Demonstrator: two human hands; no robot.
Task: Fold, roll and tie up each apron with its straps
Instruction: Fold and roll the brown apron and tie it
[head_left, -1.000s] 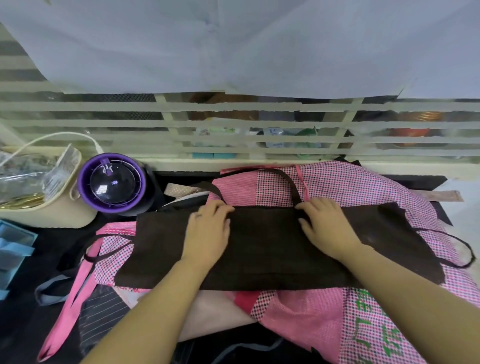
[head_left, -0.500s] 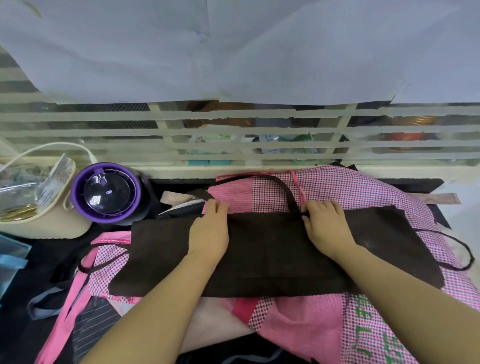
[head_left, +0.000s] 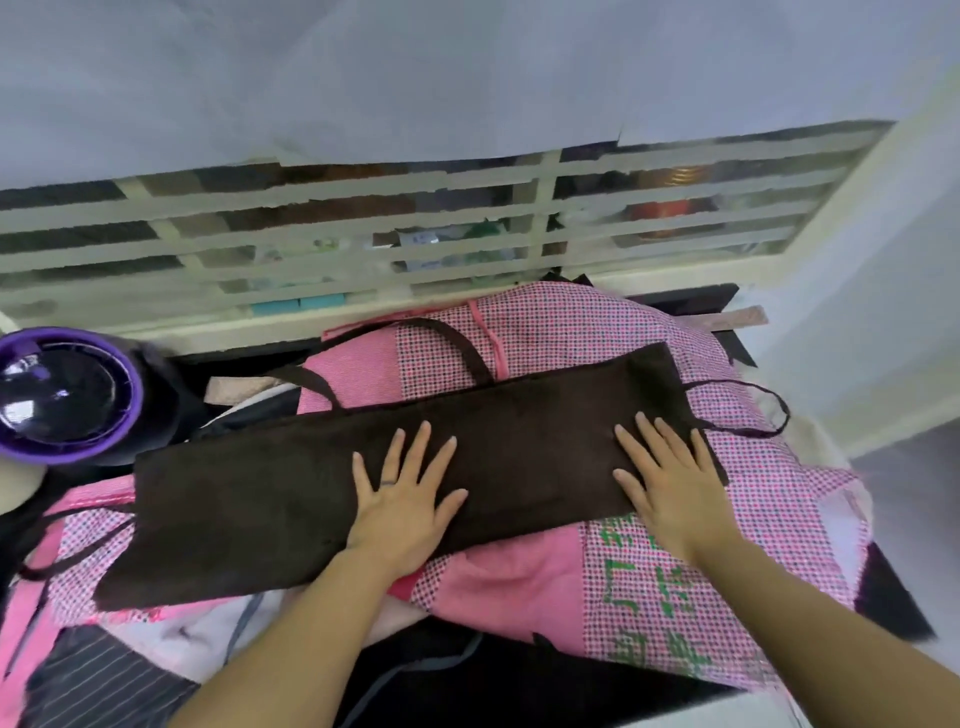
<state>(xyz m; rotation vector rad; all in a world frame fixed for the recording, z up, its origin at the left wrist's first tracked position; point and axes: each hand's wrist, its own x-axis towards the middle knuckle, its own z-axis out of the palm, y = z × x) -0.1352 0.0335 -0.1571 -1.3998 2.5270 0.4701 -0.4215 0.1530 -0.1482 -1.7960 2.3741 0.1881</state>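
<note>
Head view: the brown apron (head_left: 260, 499) lies folded in a long band on the pink pile (head_left: 571, 332), running 8 to 2 o'clock. Your left hand (head_left: 402, 499) and right hand (head_left: 670, 483) press it flat, fingers (head_left: 418, 449) spread, gripping nothing. Smooth outward and keep the straps (head_left: 470, 356) free.

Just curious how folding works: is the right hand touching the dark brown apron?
Touching. The head view shows the right hand lying flat, fingers spread, on the brown apron.

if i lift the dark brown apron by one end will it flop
Probably floppy: the dark brown apron drapes over the pink checked aprons. It looks thin and light, lying flat under the left hand and right hand. Its loose strap may dangle.
</note>
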